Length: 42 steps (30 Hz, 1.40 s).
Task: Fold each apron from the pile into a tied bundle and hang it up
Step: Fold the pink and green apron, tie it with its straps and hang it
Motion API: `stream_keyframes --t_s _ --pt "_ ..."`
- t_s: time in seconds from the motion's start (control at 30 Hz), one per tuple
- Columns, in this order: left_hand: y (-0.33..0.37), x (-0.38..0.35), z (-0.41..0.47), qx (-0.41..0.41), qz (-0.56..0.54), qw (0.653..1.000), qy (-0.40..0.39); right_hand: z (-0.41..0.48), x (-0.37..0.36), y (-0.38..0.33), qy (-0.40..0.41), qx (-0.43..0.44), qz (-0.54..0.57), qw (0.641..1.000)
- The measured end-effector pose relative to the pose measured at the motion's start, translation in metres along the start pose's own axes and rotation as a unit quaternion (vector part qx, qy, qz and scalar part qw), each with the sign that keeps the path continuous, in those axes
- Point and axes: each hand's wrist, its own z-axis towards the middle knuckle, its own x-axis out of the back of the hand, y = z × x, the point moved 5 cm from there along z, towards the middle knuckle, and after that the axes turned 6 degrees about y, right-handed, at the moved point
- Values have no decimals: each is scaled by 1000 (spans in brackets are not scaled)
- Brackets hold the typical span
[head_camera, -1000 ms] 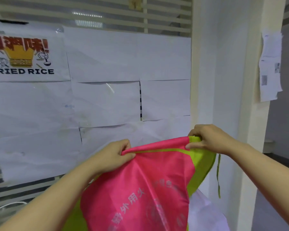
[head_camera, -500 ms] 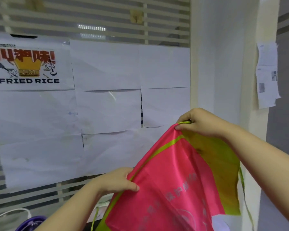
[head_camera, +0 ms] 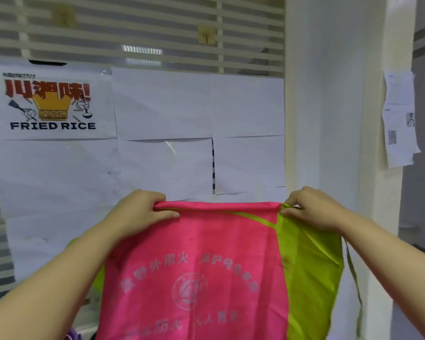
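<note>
A pink apron (head_camera: 201,266) with pale printed characters and lime-green side panels hangs spread in front of me. My left hand (head_camera: 140,212) pinches its top edge at the left corner. At the right corner my right hand (head_camera: 312,209) pinches the same edge, where pink meets green. The top edge is stretched level between both hands. A thin green tie strap (head_camera: 353,273) dangles along the apron's right side. The apron's lower part runs out of view.
Behind the apron a slatted partition is covered with white paper sheets (head_camera: 162,143) and a "FRIED RICE" poster (head_camera: 52,104). Small yellowish hooks (head_camera: 206,35) sit high on the slats. A white pillar (head_camera: 329,119) with taped papers (head_camera: 400,119) stands at right.
The apron was held slanted, my right hand high and my left hand low. My left hand rose and my right hand dropped, so the top edge is now level and stretched wide.
</note>
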Motion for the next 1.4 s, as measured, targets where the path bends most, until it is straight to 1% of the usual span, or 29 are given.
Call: stream_keyframes --t_s 0.07,0.1,0.13,0.2,0.23,0.27,0.3,0.33,0.37,0.4,0.43,0.5,0.53,0.57,0.63,0.7,0.77,0.83,0.87,0.97,1.03,1.1,1.13,1.17,1.23,1.3,1.37,1.4 --pt "4 1 2 -23 46 998 -28 -2 -4 -1 4 -20 -99 995" --pt "4 -1 2 -31 67 996 -45 -2 -4 -2 5 -45 -120 992" --pt "4 -4 1 -36 77 994 -61 -2 -4 -1 2 -88 -121 989" --pt "0 -9 -1 -42 55 994 -88 0 -7 -1 -18 -155 -85 984" --pt "-3 -12 -3 -39 33 994 -97 2 -11 2 -30 -175 -30 984" --pt "-6 -14 -5 -34 13 994 -99 6 -16 6 -36 -196 47 979" --pt "-8 -14 -8 -25 -2 995 -93 7 -21 6 -38 -216 148 964" --pt "-11 -15 -11 -14 -17 997 -80 7 -25 5 -22 -242 276 930" --pt "-12 -15 -13 -2 -32 997 -66 6 -26 3 6 -264 377 888" --pt "-14 -16 -15 9 -44 997 -60 6 -26 4 45 -267 426 863" --pt "-15 -17 -18 20 -52 996 -71 6 -24 4 93 -244 419 870" --pt "-17 -24 -26 38 -37 990 -133 9 -18 2 184 -160 276 930" --pt "-19 -28 -29 42 -14 985 -169 9 -19 1 196 -120 205 951" --pt "-23 -31 -32 48 8 979 -199 9 -22 -1 185 -87 153 967" --pt "-30 -35 -37 68 25 968 -241 10 -32 1 147 -55 87 984" --pt "-37 -37 -41 96 4 960 -263 10 -38 8 140 -82 55 985" --pt "-43 -38 -46 132 -68 953 -265 9 -42 16 147 -108 66 981" --pt "-47 -37 -50 166 -143 945 -243 10 -44 24 149 -127 78 978" --pt "-50 -35 -51 177 -162 945 -225 10 -44 26 151 -127 80 977" --pt "-56 -31 -48 186 -133 956 -185 14 -40 34 175 -124 134 968" --pt "-55 -26 -41 171 -108 966 -160 16 -36 34 173 -102 156 967" --pt "-54 -22 -34 144 -42 976 -156 23 -35 32 144 -85 148 975" --pt "-56 -23 -30 132 13 975 -177 27 -36 32 114 -91 124 981" --pt "-60 -26 -29 131 73 967 -206 32 -41 34 71 -104 86 988" --pt "-71 -35 -28 156 180 938 -252 40 -56 39 -32 -136 33 990" --pt "-79 -42 -28 192 245 914 -259 46 -76 45 -97 -169 57 979" --pt "-81 -46 -26 238 283 896 -245 53 -90 49 -114 -195 99 969" --pt "-83 -46 -22 265 285 892 -231 57 -93 49 -106 -196 112 968"
